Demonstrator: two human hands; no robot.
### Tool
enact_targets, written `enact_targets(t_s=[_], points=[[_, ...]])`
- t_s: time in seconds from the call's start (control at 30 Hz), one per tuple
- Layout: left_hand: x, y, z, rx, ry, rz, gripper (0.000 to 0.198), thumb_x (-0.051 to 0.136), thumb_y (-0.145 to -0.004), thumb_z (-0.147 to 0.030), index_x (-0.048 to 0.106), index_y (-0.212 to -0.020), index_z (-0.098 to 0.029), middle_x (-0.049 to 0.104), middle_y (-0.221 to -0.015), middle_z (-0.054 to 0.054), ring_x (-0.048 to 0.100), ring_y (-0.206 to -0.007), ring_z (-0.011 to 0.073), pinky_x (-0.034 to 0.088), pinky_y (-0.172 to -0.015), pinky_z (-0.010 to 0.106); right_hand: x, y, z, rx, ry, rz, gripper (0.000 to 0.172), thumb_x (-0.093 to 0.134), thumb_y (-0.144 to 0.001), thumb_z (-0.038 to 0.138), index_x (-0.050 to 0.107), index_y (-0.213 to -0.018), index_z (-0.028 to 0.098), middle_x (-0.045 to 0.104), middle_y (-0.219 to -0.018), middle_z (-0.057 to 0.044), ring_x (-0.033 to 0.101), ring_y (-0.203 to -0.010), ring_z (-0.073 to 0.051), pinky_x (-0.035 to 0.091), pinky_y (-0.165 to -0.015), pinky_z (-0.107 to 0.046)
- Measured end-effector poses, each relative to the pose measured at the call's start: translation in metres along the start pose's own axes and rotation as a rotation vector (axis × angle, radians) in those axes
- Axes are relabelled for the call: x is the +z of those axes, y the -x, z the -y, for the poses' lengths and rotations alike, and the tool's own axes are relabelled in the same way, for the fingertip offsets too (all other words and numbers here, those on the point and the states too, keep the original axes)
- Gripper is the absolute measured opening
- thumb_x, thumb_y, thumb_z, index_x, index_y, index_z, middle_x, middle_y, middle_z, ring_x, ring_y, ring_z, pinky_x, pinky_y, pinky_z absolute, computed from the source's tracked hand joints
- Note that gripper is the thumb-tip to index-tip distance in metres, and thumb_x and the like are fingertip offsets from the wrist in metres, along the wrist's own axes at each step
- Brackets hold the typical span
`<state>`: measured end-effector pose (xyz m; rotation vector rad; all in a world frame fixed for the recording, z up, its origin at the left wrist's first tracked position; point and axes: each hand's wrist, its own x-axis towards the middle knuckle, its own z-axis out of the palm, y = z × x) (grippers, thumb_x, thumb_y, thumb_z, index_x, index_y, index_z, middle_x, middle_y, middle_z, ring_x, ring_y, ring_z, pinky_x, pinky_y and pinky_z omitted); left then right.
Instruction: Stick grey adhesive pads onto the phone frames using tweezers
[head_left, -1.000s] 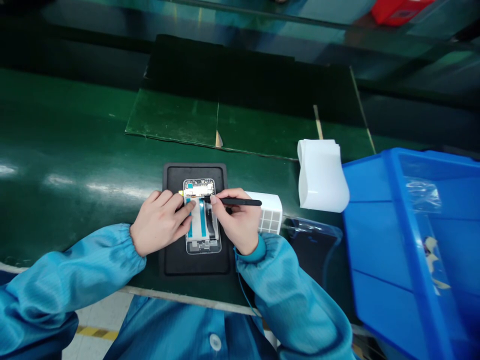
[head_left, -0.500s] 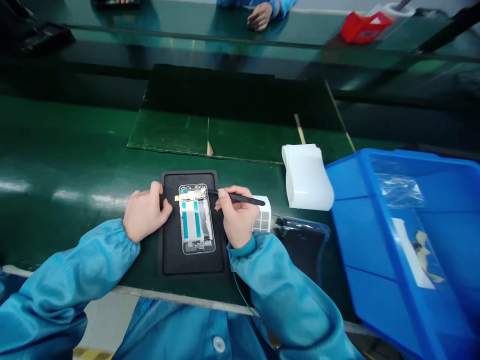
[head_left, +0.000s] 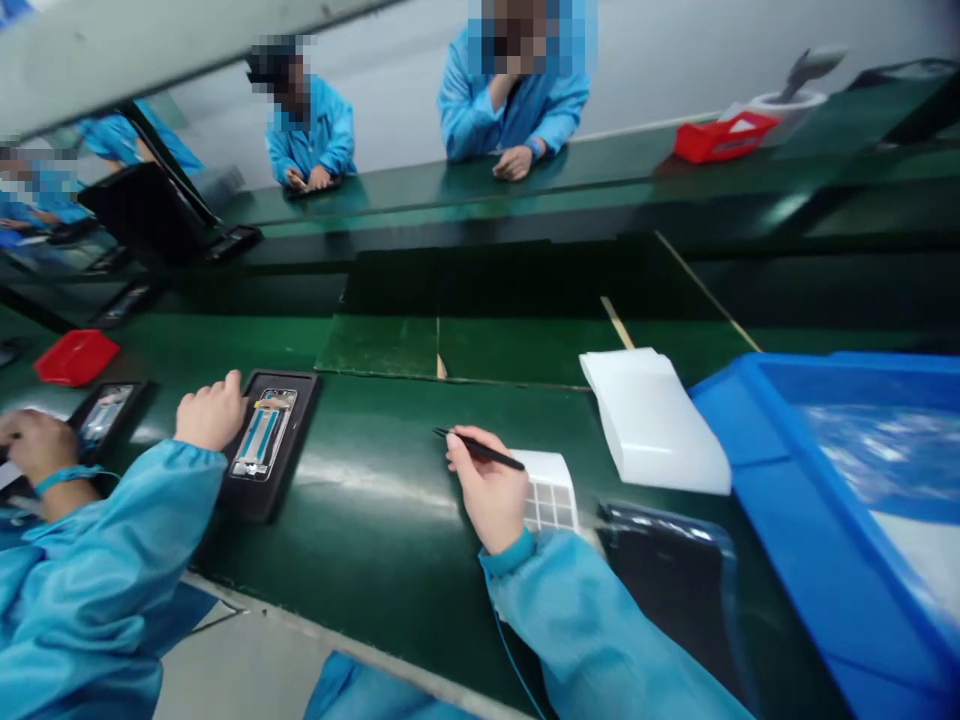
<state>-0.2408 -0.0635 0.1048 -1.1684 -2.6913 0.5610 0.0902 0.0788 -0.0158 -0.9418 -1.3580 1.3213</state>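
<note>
My left hand point(head_left: 211, 412) grips the left edge of a shallow black tray point(head_left: 279, 490), its fingers curled. Inside the tray lies an opened smartphone point(head_left: 264, 435), its circuit board and blue-green strips showing. Pinched in my right hand point(head_left: 491, 490) are black tweezers point(head_left: 487, 452), tips pointing left above the bare green bench. Partly behind that hand is a white sheet with grey squares point(head_left: 553, 495), perhaps stickers. A dark flat item in clear plastic point(head_left: 667, 560) lies right of my right wrist.
A blue bin point(head_left: 757, 500) stands at the right, beside folded white material point(head_left: 652, 420). A neighbour's hand point(head_left: 41, 445) is at far left, near another black tray with a phone point(head_left: 105, 415). A red box point(head_left: 76, 357) sits behind. Co-workers sit across the bench point(head_left: 390, 540).
The tray with the phone has moved left along the bench with my left hand. The tweezers in my right hand are now away from the phone. My view has tilted up.
</note>
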Motion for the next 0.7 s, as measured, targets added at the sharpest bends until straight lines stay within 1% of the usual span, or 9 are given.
enact_targets(t_s=[0.07, 0.13, 0.23, 0.33, 0.4, 0.47, 0.57, 0.63, 0.7], points=[[-0.014, 0.004, -0.018, 0.001, 0.073, -0.159, 0.044, 0.038, -0.097, -0.035, 0.047, -0.133, -0.011, 0.068, -0.104, 0.02, 0.067, -0.098, 0.0357, 0.047, -0.081, 0.042, -0.002, 0.0, 0.0, -0.023, -0.013, -0.003, 0.028, 0.075, -0.084, 0.039, 0.075, -0.103, 0.018, 0.076, -0.095, -0.009, 0.072, -0.069, -0.019, 0.064, -0.064, -0.034], [-0.022, 0.012, -0.055, 0.118, 0.294, -0.216, 0.038, 0.042, -0.096, -0.033, 0.052, -0.129, -0.016, 0.069, -0.103, 0.015, 0.066, -0.098, 0.0299, 0.047, -0.085, 0.038, -0.004, -0.001, 0.002, -0.093, 0.046, 0.0, 0.028, 0.076, -0.083, 0.039, 0.076, -0.102, 0.018, 0.077, -0.092, -0.009, 0.073, -0.069, -0.022, 0.065, -0.068, -0.038], [-0.022, 0.024, -0.128, 0.36, 0.82, -0.151, 0.029, 0.048, -0.094, -0.029, 0.06, -0.119, -0.02, 0.07, -0.098, 0.007, 0.065, -0.097, 0.0229, 0.047, -0.088, 0.034, -0.008, -0.006, 0.01, -0.271, 0.211, 0.086, 0.024, 0.072, -0.086, 0.039, 0.077, -0.101, 0.021, 0.079, -0.096, -0.009, 0.076, -0.081, -0.026, 0.065, -0.078, -0.041], [-0.015, 0.03, -0.195, 0.452, 0.949, -0.134, 0.02, 0.052, -0.094, -0.03, 0.063, -0.107, -0.021, 0.068, -0.08, 0.001, 0.064, -0.08, 0.0169, 0.048, -0.076, 0.027, -0.016, -0.013, 0.021, -0.456, 0.38, 0.2, 0.023, 0.063, -0.092, 0.038, 0.076, -0.103, 0.023, 0.078, -0.103, -0.008, 0.076, -0.091, -0.028, 0.064, -0.085, -0.04], [-0.012, 0.033, -0.229, 0.524, 1.011, -0.124, 0.015, 0.055, -0.092, -0.029, 0.063, -0.101, -0.021, 0.066, -0.074, -0.002, 0.063, -0.07, 0.0134, 0.047, -0.069, 0.023, -0.025, -0.018, 0.025, -0.522, 0.465, 0.239, 0.025, 0.059, -0.094, 0.039, 0.074, -0.107, 0.024, 0.078, -0.104, -0.008, 0.077, -0.091, -0.027, 0.064, -0.084, -0.037], [-0.01, 0.036, -0.253, 0.594, 1.051, -0.122, 0.012, 0.059, -0.089, -0.029, 0.062, -0.098, -0.022, 0.064, -0.072, -0.004, 0.062, -0.067, 0.0124, 0.047, -0.065, 0.022, -0.038, -0.023, 0.025, -0.544, 0.52, 0.242, 0.026, 0.054, -0.096, 0.04, 0.071, -0.11, 0.025, 0.079, -0.098, -0.007, 0.078, -0.079, -0.025, 0.065, -0.074, -0.032], [-0.004, 0.041, -0.276, 0.673, 1.123, -0.15, 0.01, 0.061, -0.086, -0.028, 0.062, -0.093, -0.022, 0.063, -0.072, -0.002, 0.061, -0.068, 0.0143, 0.048, -0.066, 0.024, -0.06, -0.031, 0.015, -0.57, 0.587, 0.18, 0.026, 0.051, -0.098, 0.04, 0.067, -0.114, 0.027, 0.079, -0.081, -0.003, 0.075, -0.058, -0.022, 0.062, -0.055, -0.026], [0.003, 0.043, -0.284, 0.726, 1.169, -0.183, 0.01, 0.062, -0.083, -0.028, 0.062, -0.091, -0.022, 0.062, -0.071, -0.001, 0.062, -0.069, 0.016, 0.05, -0.067, 0.026, -0.072, -0.035, 0.003, -0.648, 0.641, 0.13, 0.026, 0.051, -0.097, 0.04, 0.067, -0.113, 0.027, 0.08, -0.088, -0.005, 0.076, -0.06, -0.023, 0.063, -0.057, -0.027], [0.01, 0.044, -0.29, 0.777, 1.176, -0.22, 0.013, 0.064, -0.079, -0.026, 0.062, -0.091, -0.023, 0.062, -0.07, -0.001, 0.063, -0.069, 0.0168, 0.051, -0.069, 0.026, -0.08, -0.038, -0.011, -0.711, 0.704, 0.129, 0.025, 0.051, -0.097, 0.037, 0.068, -0.112, 0.027, 0.08, -0.098, -0.006, 0.078, -0.069, -0.025, 0.064, -0.06, -0.028]])
